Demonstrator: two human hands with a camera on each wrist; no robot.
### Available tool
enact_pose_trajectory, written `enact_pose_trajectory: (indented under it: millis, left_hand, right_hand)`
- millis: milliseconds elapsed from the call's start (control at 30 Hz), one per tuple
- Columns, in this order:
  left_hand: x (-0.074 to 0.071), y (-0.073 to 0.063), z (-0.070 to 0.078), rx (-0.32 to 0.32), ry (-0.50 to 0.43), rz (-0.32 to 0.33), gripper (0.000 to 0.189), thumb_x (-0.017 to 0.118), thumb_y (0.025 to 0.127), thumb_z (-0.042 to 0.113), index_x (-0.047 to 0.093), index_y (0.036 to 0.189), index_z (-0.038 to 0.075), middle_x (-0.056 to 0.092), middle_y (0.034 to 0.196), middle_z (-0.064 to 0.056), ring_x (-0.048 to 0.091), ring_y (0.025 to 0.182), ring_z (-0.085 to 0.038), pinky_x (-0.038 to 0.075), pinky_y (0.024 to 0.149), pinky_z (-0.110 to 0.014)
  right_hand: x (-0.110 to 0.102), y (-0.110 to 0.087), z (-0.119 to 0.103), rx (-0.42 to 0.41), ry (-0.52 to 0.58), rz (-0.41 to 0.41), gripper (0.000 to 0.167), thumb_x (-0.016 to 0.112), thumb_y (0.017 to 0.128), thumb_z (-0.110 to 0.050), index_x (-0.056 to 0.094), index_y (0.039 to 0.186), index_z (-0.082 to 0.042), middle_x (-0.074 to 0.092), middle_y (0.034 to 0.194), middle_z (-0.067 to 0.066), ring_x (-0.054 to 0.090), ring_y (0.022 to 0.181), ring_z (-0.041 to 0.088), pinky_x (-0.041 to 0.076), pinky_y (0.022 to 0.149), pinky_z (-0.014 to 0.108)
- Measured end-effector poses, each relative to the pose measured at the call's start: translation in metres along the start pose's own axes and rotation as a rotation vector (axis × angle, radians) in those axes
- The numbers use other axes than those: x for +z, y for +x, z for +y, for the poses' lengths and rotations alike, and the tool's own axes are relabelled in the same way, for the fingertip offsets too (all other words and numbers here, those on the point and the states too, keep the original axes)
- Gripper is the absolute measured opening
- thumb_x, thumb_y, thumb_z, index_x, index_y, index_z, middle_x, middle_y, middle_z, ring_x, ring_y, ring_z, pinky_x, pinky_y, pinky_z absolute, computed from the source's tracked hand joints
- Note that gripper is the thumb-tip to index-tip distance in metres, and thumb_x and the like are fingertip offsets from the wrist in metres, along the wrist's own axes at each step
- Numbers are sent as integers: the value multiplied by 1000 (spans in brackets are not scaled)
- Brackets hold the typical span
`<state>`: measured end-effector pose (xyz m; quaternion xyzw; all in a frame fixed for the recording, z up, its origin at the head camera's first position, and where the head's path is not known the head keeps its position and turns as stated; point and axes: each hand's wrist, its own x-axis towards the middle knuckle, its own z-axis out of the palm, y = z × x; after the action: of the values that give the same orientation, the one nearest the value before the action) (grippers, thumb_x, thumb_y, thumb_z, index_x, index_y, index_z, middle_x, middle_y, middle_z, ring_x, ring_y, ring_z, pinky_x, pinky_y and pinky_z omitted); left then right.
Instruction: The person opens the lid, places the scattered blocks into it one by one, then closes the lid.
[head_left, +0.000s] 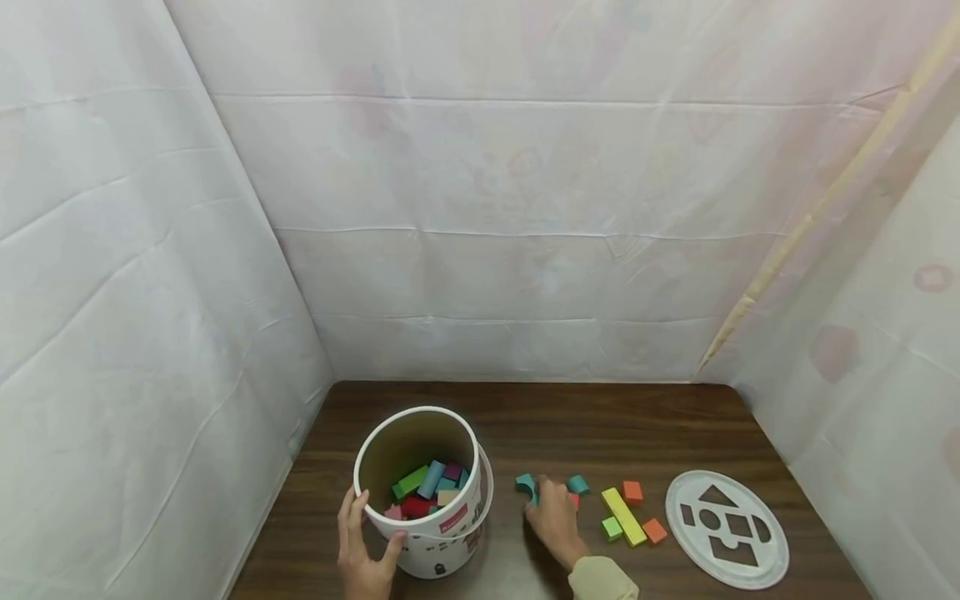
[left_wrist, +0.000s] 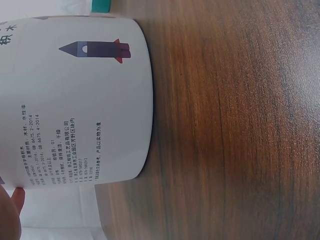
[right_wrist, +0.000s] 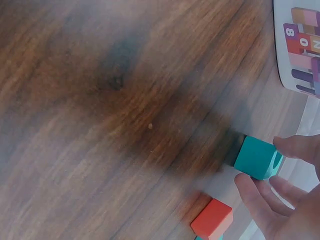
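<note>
A white bucket with printed pictures stands on the table, its mouth tilted toward the camera. Colored blocks, green, blue, red and others, lie inside it. My left hand holds the bucket just below its rim, fingers on the left side and thumb across the front. To the right of the bucket, my right hand reaches down to the tabletop. Its thumb and fingers pinch a teal arch block. Close by lies a red block, partly hidden by the hand in the head view.
Right of my right hand lie a teal block, a yellow bar, a green cube and orange blocks. Farther right is a white lid with shaped holes. White sheets enclose the wooden table.
</note>
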<state>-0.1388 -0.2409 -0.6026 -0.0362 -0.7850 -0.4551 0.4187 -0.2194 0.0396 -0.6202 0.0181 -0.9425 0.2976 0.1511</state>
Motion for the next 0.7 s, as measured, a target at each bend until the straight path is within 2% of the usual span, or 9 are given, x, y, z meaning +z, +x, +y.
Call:
enact_pose_trajectory:
  millis: [100,167,267,467,533,700]
  left_hand:
    - [0,-1,1,-36,12,-8,83,82,64,5,45,139,5,37,144,-18,35,127,-7,32,96,-9]
    - [0,-1,1,-47,18,-11,84,82,64,4,44,139,6,37,144,-17,35,127,-7,32,96,-9]
    - [1,-1,0,-42,17,-7,84,82,64,4,45,139,6,37,144,-18,36,127,-9,32,95,-8]
    - [1,-2,0,-48,17,0,83,82,63,3,46,137,3,38,143,-18,36,126,-7,33,93,-8]
    - [1,-2,0,-56,18,2,82,82,63,3,46,137,3,38,143,-18,36,126,-7,33,93,-8]
    - [1,-1,1,-61,19,-2,83,82,63,2,46,138,4,38,143,-18,36,126,-7,34,94,-9]
  right_hand:
    - [-1,-3,0,3,2,-14,18,78,62,0,62,70,-2,51,58,0,44,52,12,38,43,25]
    - [-2,-6,0,-6,-4,-21,22,76,61,0,56,61,-7,45,56,-2,42,51,11,35,42,24]
    - [-3,-10,0,-9,2,-30,26,74,60,0,50,56,-10,43,55,-3,41,50,10,35,42,23]
    - [-5,-15,2,31,73,-58,13,72,62,1,60,66,-2,50,58,0,44,39,3,38,38,17]
    - [-6,-16,3,46,85,-64,14,72,62,0,62,71,0,51,60,1,45,38,3,39,38,17]
    - [-8,-18,6,52,65,-24,19,74,59,-5,62,73,-2,53,65,1,51,51,11,44,46,27]
